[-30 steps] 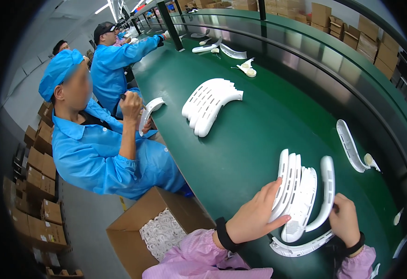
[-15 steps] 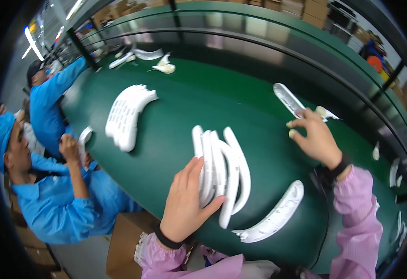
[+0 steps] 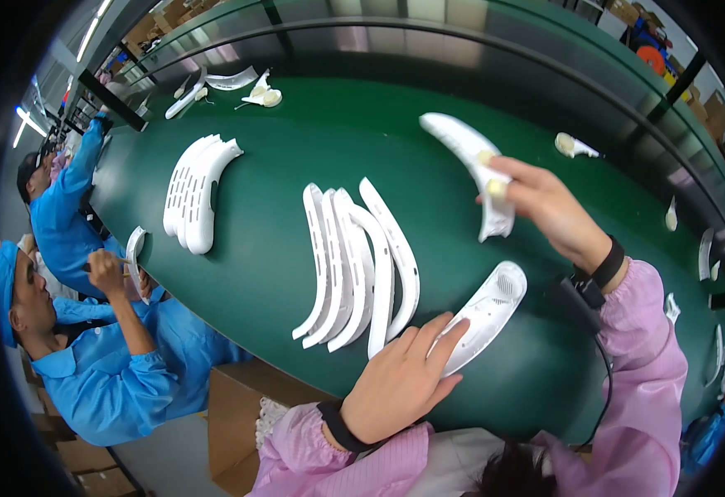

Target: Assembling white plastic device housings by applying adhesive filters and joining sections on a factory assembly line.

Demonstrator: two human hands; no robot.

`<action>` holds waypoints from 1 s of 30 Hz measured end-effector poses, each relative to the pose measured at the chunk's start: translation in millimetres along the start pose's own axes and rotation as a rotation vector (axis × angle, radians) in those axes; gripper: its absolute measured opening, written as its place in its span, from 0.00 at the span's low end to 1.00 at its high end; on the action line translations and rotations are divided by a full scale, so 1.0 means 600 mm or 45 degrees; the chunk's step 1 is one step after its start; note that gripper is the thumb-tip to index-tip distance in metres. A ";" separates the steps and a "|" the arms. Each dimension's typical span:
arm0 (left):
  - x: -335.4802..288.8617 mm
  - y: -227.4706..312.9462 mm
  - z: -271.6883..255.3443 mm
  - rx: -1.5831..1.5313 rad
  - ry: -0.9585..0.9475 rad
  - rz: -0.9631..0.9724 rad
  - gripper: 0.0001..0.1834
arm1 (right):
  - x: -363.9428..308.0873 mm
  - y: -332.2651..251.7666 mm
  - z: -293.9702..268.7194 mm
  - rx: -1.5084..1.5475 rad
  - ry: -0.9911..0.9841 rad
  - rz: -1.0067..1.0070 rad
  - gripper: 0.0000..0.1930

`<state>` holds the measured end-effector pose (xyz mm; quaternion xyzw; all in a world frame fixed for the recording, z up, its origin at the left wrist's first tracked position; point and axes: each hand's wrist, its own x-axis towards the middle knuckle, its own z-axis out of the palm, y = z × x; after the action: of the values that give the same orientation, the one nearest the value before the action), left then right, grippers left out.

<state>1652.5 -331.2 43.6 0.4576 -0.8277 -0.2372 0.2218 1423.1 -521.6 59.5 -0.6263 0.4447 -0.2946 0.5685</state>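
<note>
My right hand point(image 3: 557, 211) pinches a curved white plastic shell point(image 3: 459, 147) above the green table, thumb and finger closed on its lower part. Yellow covers sit on the fingertips. My left hand point(image 3: 400, 383), fingers stretched out, rests over the near end of another white shell point(image 3: 492, 308), which lies hollow side up with a round grille at its far end. Whether the fingers press on it I cannot tell. Just left of that shell, several narrow curved white pieces point(image 3: 342, 265) stand on edge in a row.
A group of slotted white shells point(image 3: 201, 199) sits at the left. Small white parts with round cream pads point(image 3: 568, 145) lie along the far side. Two people in blue point(image 3: 122, 356) work at the left edge. An open cardboard box point(image 3: 234, 431) stands below the table's near edge.
My right hand has lifted the white shell off the far right of the table and turned it over. From the row of pieces, my left hand has moved right to the loose shell.
</note>
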 end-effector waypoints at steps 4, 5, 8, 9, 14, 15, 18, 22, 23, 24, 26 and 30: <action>0.012 0.020 0.017 0.003 -0.148 0.006 0.37 | -0.028 0.014 0.077 -0.016 -0.508 0.085 0.32; 0.014 0.024 0.022 -0.005 -0.169 -0.016 0.37 | -0.042 0.010 0.077 -0.100 -0.572 0.039 0.31; 0.017 0.036 0.027 -0.142 -0.235 -0.018 0.36 | -0.086 -0.018 0.072 -0.584 -0.561 -0.164 0.29; 0.016 0.038 0.029 -0.169 -0.258 -0.046 0.38 | -0.107 -0.026 0.058 -0.726 -0.487 -0.219 0.29; 0.027 0.049 0.039 -0.311 -0.299 -0.027 0.42 | -0.222 0.003 -0.015 -0.736 -0.217 -0.230 0.33; 0.034 0.054 0.039 -0.316 -0.360 -0.015 0.44 | -0.249 0.019 -0.028 -0.773 -0.082 -0.270 0.32; 0.059 0.069 0.039 -0.326 -0.444 0.054 0.47 | -0.304 0.049 -0.027 -0.784 0.206 -0.349 0.31; 0.100 0.087 0.056 -0.321 -0.435 0.141 0.49 | -0.339 0.071 -0.016 -1.002 0.430 -0.319 0.26; 0.111 0.095 0.060 -0.335 -0.471 0.072 0.49 | -0.339 0.080 -0.016 -0.988 0.459 -0.184 0.24; 0.119 0.103 0.063 -0.343 -0.502 -0.002 0.50 | -0.337 0.085 -0.016 -0.969 0.483 -0.055 0.21; 0.126 0.107 0.077 -0.266 -0.434 0.023 0.51 | -0.337 0.077 -0.021 -0.805 0.491 0.050 0.18; 0.138 0.095 0.102 -0.205 -0.349 0.199 0.53 | -0.345 0.101 -0.021 -0.842 0.521 -0.113 0.18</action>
<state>1539.4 -364.1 41.8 0.3360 -0.8616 -0.3450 0.1604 1309.7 -340.1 31.3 -0.7227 0.5923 -0.2784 0.2222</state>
